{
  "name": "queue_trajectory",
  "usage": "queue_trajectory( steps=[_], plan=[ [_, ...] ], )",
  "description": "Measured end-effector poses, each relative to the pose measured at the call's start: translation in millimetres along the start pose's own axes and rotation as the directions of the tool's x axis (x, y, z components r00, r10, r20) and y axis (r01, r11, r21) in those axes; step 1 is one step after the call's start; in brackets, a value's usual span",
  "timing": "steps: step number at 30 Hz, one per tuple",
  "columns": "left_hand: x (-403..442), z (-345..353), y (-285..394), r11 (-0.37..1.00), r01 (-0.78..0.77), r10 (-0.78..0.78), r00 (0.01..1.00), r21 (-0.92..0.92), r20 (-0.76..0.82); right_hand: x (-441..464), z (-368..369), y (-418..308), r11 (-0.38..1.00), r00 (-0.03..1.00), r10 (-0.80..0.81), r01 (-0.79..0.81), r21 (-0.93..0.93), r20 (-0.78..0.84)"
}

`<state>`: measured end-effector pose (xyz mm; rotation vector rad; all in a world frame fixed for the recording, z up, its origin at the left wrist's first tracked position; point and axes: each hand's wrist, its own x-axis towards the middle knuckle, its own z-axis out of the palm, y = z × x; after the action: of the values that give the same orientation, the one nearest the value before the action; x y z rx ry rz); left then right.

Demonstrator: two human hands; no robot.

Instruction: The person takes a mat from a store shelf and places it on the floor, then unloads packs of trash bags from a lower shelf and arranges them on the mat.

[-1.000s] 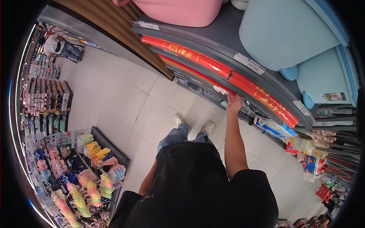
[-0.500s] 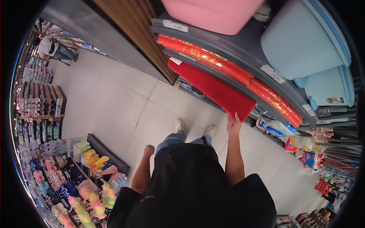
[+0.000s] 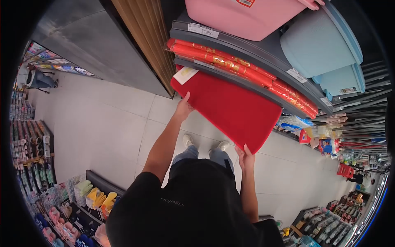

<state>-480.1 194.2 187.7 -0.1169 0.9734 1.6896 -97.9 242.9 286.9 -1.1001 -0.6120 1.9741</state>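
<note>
A red doormat-like sheet (image 3: pixel 230 109) with a plush surface sticks well out from the lower shelf. A white label (image 3: pixel 186 75) sits on its left end. My left hand (image 3: pixel 184 108) grips its front edge near the left end, thumb on top. At the right front corner, my right hand (image 3: pixel 246 158) pinches the edge, thumb above and fingers partly hidden. The back of the red sheet is hidden beneath the shelf above it.
Red and gold rolled packages (image 3: pixel 242 70) lie on the shelf above. Higher up are a pink bin (image 3: pixel 242 18) and a pale blue bin (image 3: pixel 317 45). Poles (image 3: pixel 362 111) hang at the right. A grey pillar (image 3: pixel 103 45) stands left. A person (image 3: pixel 41 79) is far left.
My right hand has drawn the red sheet outward, toward my body. My left hand has risen from my side and taken hold of its left front edge.
</note>
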Motion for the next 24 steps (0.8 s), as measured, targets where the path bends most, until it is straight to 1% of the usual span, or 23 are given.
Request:
queue_trajectory(
  steps=[1, 2, 3, 4, 5, 6, 7, 8, 10, 11, 14, 15, 16, 18, 19, 22, 24],
  plan=[
    [-1.2, 11.4, 6.2, 0.998, -0.023, 0.025, 0.999, -0.066, 0.03, -18.3, -0.9, -1.2, 0.997, 1.0, -0.011, 0.012, -0.075, 0.018],
    [-6.7, 7.2, 6.0, 0.998, -0.034, 0.036, 0.999, -0.053, 0.028, -47.1, -6.6, -11.1, 0.983, 1.0, 0.023, -0.022, -0.18, -0.001],
    [-18.3, 1.7, -4.2, 0.999, -0.037, 0.037, 0.999, -0.026, 0.025, -64.9, 1.9, -22.8, 0.976, 1.0, -0.007, 0.007, -0.22, -0.002],
    [-31.4, -4.1, -13.2, 0.999, -0.04, 0.04, 0.999, 0.004, 0.02, -71.6, -16.9, -26.1, 0.973, 0.999, -0.032, 0.03, -0.23, -0.005],
    [-57.1, -1.5, -12.9, 0.998, -0.036, 0.037, 0.999, -0.059, 0.028, -85.2, -12.1, -38.8, 0.962, 0.997, -0.077, 0.075, -0.261, 0.004],
    [-80.8, -6.4, -18.8, 0.997, -0.046, 0.048, 0.999, -0.069, 0.025, -97.5, -11.5, -52.2, 0.969, 0.998, -0.069, 0.067, -0.237, -0.001],
    [-103.7, -12.1, -26.5, 0.996, -0.054, 0.056, 0.998, -0.077, 0.023, -107.3, -17.2, -63.8, 0.961, 0.998, -0.066, 0.07, -0.267, 0.021],
    [-127.7, -16.3, -32.9, 0.99, -0.002, 0.002, 1.0, -0.14, -0.001, -116.2, -20.4, -72.7, 0.952, 0.997, -0.066, 0.075, -0.297, 0.04],
    [-170.8, -26.2, -46.8, 0.959, 0.101, -0.113, 0.993, -0.266, -0.031, -131.0, -1.9, -86.6, 0.913, 0.991, -0.043, 0.089, -0.397, 0.123],
    [-185.1, -34.5, -58.0, 0.964, 0.105, -0.123, 0.991, -0.246, -0.059, -132.4, 3.6, -89.4, 0.89, 0.986, -0.026, 0.097, -0.445, 0.164],
    [-217.0, -72.2, -92.0, 0.977, 0.097, -0.131, 0.976, -0.191, -0.173, -119.0, 4.6, -78.7, 0.789, 0.96, 0.16, 0.015, -0.614, 0.229],
    [-222.5, -88.3, -102.6, 0.981, 0.082, -0.121, 0.967, -0.178, -0.223, -116.2, 11.0, -74.6, 0.715, 0.962, 0.184, 0.011, -0.7, 0.202],
    [-229.2, -98.2, -108.1, 0.983, 0.066, -0.111, 0.956, -0.168, -0.271, -113.4, 17.3, -70.7, 0.682, 0.966, 0.195, -0.012, -0.732, 0.167],
    [-246.4, -124.9, -112.9, 0.985, 0.11, -0.151, 0.925, -0.135, -0.349, -106.6, 25.4, -58.5, 0.609, 0.972, 0.218, -0.061, -0.791, 0.093],
    [-255.3, -139.5, -114.7, 0.984, 0.133, -0.17, 0.904, -0.121, -0.393, -97.9, 20.4, -42.2, 0.596, 0.976, 0.196, -0.04, -0.802, 0.097],
    [-271.7, -181.7, -123.6, 0.976, 0.199, -0.218, 0.854, -0.091, -0.472, -79.0, 37.3, -5.8, 0.763, 0.93, 0.35, -0.214, -0.61, 0.111],
    [-266.2, -198.1, -120.7, 0.981, 0.145, -0.191, 0.8, -0.126, -0.569, -66.3, 34.7, 26.1, 0.726, 0.911, 0.409, -0.295, -0.622, 0.045]
  ],
)
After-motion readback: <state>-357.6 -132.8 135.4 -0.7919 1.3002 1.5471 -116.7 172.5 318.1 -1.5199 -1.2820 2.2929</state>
